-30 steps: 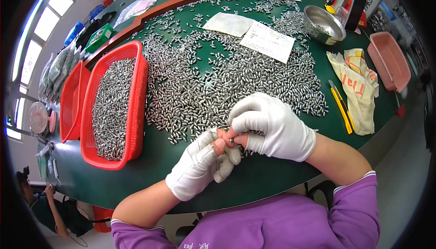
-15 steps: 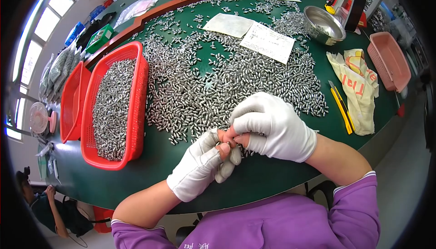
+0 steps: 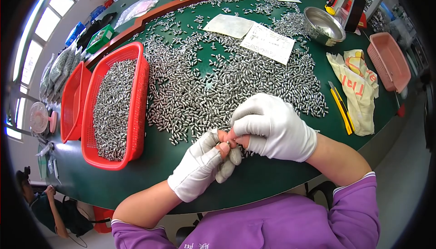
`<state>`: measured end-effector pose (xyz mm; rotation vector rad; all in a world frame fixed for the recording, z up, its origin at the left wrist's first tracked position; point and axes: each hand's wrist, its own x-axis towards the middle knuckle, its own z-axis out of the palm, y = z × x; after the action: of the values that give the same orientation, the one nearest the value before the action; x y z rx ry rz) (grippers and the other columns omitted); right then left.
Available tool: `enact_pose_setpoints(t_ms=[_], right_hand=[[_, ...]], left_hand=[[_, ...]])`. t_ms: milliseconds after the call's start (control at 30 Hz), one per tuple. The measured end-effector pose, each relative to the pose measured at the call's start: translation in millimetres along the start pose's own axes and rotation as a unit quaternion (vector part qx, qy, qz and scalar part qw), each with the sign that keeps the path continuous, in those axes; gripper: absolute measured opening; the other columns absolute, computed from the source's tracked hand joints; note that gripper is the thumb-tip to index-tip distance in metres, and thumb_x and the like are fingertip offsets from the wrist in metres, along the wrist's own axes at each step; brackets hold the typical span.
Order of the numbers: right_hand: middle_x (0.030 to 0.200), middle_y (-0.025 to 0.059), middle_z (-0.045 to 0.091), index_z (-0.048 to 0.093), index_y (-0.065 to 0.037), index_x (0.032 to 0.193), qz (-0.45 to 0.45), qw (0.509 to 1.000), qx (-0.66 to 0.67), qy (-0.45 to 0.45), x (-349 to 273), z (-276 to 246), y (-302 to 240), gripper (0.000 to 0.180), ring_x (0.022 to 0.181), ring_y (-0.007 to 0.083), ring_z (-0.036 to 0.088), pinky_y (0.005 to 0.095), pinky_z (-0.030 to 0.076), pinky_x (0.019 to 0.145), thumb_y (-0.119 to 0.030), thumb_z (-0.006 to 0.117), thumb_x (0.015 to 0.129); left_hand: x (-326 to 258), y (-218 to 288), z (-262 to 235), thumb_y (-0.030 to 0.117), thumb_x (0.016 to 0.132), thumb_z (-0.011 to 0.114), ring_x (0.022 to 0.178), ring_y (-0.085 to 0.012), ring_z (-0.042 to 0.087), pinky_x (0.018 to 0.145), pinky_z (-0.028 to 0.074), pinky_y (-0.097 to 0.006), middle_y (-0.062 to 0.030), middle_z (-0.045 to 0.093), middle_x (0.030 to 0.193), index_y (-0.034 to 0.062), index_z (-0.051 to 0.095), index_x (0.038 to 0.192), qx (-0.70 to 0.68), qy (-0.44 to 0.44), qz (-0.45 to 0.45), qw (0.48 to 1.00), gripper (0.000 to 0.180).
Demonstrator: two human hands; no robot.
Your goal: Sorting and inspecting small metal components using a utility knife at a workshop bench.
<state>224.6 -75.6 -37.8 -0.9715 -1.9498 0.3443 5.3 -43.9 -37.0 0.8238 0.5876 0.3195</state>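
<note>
White-gloved, our left hand (image 3: 203, 167) and right hand (image 3: 271, 127) pinch together, seemingly on one small metal piece, just beside the metal pile (image 3: 227, 76).

- A pile of small metal pieces (image 3: 227, 76) is lying spread across the middle of the table (image 3: 150, 181).
- A basket (image 3: 141, 94) holding more pieces is sitting left of the pile.
- A second basket (image 3: 72, 99) is lying just beside it, further left.
- Two paper sheets (image 3: 268, 42) are resting on the pile's far side.
- A bowl (image 3: 323, 25) is standing right of the sheets.
- A cutter (image 3: 340, 108) is lying right of the pile.
</note>
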Motion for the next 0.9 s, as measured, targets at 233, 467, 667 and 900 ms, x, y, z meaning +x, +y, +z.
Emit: enact_pose_setpoints(t_ms=[233, 467, 667, 900], right_hand=[[0.092, 0.0047, 0.066, 0.069, -0.010, 0.086, 0.042, 0.998, -0.031, 0.026, 0, -4, -2, 0.016, 0.084, 0.0257, 0.064, 0.0366, 0.051, 0.074, -0.006, 0.078, 0.073], [0.091, 0.0051, 0.066, 0.070, -0.008, 0.089, 0.100, 0.989, -0.104, 0.026, 2, -10, -3, 0.012, 0.087, 0.0270, 0.063, 0.0370, 0.052, 0.078, -0.011, 0.073, 0.078], [0.089, 0.0056, 0.065, 0.070, -0.007, 0.086, 0.110, 0.984, -0.139, 0.000, 1, -12, -2, 0.009, 0.086, 0.0264, 0.063, 0.0371, 0.052, 0.077, -0.013, 0.072, 0.079], [0.092, 0.0047, 0.066, 0.070, -0.009, 0.086, 0.131, 0.980, -0.133, -0.060, -2, -8, 0, 0.011, 0.090, 0.0262, 0.063, 0.0373, 0.051, 0.080, -0.012, 0.074, 0.075]], left_hand=[[1, 0, 0, 0.030, 0.099, 0.059, 0.060, -0.0094, 0.049, 0.052, 0.038, -0.022, -0.0063, 0.061, 0.092, 0.0103, 0.050, 0.107, -0.004, -0.011, 0.004, 1.000, 0.023], [1, 0, 0, 0.031, 0.099, 0.059, 0.061, -0.0094, 0.049, 0.053, 0.039, -0.022, -0.0067, 0.061, 0.093, 0.0101, 0.050, 0.108, 0.000, -0.011, 0.006, 1.000, 0.025], [3, -2, -5, 0.036, 0.101, 0.055, 0.060, -0.0114, 0.048, 0.054, 0.039, -0.024, -0.0082, 0.061, 0.095, 0.0091, 0.051, 0.110, -0.016, -0.035, 0.017, 0.999, 0.029], [3, -3, -7, 0.037, 0.101, 0.054, 0.059, -0.0125, 0.048, 0.054, 0.040, -0.025, -0.0095, 0.062, 0.096, 0.0074, 0.052, 0.116, -0.008, -0.035, 0.020, 0.999, 0.033]])
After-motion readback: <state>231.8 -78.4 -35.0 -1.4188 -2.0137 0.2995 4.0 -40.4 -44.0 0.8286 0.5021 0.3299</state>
